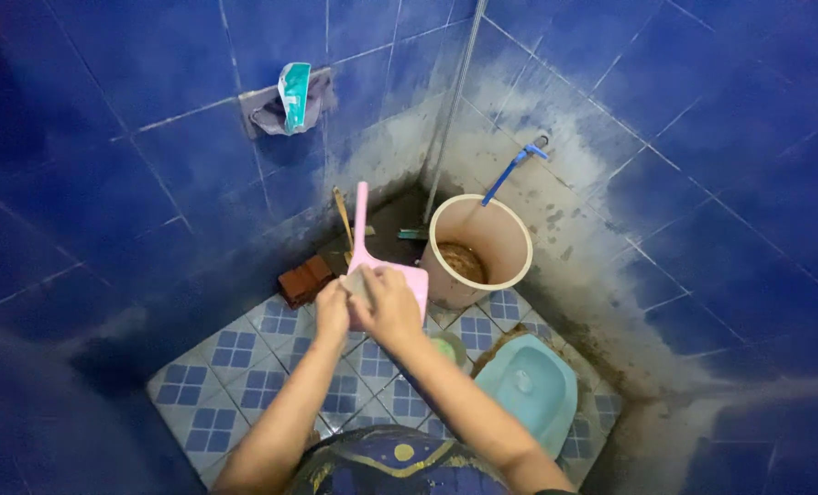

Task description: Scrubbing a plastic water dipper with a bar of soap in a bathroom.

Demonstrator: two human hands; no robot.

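head | both hands (372, 307) hold pink scoop (386, 270) | bucket (500, 240): brown residue

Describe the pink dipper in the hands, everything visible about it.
The pink dipper looks like smooth plastic: a squarish scoop body with a long, narrow handle pointing up toward the blue tiled wall. It is held above the patterned floor tiles, beside the cream bucket. The right hand covers its near side; the left hand touches its left edge, with something pale between the fingers. Its inside is hidden.
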